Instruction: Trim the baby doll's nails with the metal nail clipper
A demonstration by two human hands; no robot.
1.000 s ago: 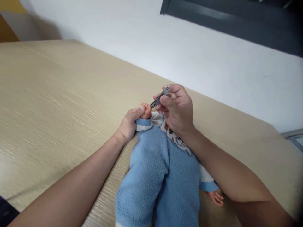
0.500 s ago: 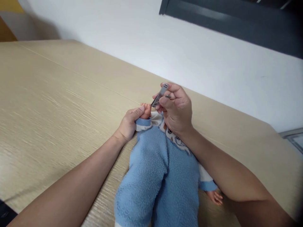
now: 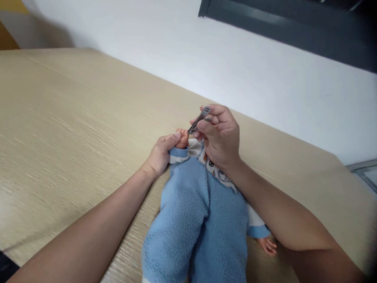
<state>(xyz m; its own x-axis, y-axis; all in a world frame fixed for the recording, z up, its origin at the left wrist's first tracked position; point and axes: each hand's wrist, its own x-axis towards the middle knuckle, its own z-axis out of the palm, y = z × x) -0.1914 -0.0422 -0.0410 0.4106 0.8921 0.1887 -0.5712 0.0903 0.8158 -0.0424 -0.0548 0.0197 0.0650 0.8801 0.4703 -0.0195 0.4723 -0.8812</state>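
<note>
A doll (image 3: 188,200) in a fuzzy blue and white suit lies on its back on the table, its legs toward me. My left hand (image 3: 161,151) is closed around the doll's hand (image 3: 183,138), thumb on top, by the blue cuff. Between the thumb and fingers of my right hand (image 3: 222,135) is a silver nail clipper (image 3: 200,118), held at a slant. Its jaw end is at the fingers of the doll's held hand; whether it touches them I cannot tell. My right hand and forearm hide the doll's upper body and head.
The doll's other hand (image 3: 267,245) rests on the table under my right forearm. The wood-grain table (image 3: 88,129) reaches back to a white wall (image 3: 165,43). A dark frame (image 3: 288,31) is on the wall, and a grey-edged object (image 3: 365,169) stands at the right.
The clipper's lever has tilted slightly, and its upper end sits a little lower and to the right. My left hand keeps its hold on the doll's hand.
</note>
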